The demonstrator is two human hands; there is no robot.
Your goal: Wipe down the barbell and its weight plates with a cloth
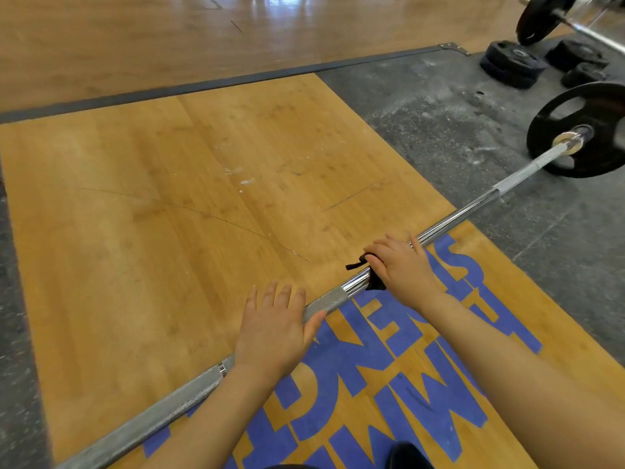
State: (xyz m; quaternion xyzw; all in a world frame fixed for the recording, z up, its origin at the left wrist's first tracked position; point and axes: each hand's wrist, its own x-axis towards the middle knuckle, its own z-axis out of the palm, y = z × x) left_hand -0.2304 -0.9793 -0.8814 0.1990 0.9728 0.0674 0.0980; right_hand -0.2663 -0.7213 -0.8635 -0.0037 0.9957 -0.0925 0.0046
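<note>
Presently on the lifting platform (169,184), one barbell (449,220): a long steel bar lying diagonally from the platform's near left edge out over its right edge, chrome-smooth in stretches, grey and knurled in others

One weight plate (581,130) on the bar's far end: black, round, with cut-out grip holes, standing upright on the speckled grey rubber flooring (439,113) beyond the platform's right edge

One cloth (367,270): black, small, wrapped over the chrome part of the bar near the platform's near right corner; a loose strip pokes out to the left

Right hand (402,267): fingers curled over cloth and bar, pressing the cloth to the steel

Left hand (274,328): flat and open, palm down on the knurled section, gripping nothing

Platform surface: light wood panel, scuffed, chalk-flecked, with large blue lettering (389,367) at the near edge

Loose black plates (510,64): at least three stacks lying flat on the rubber far right

Second loaded barbell (554,15) at the far right corner
</note>
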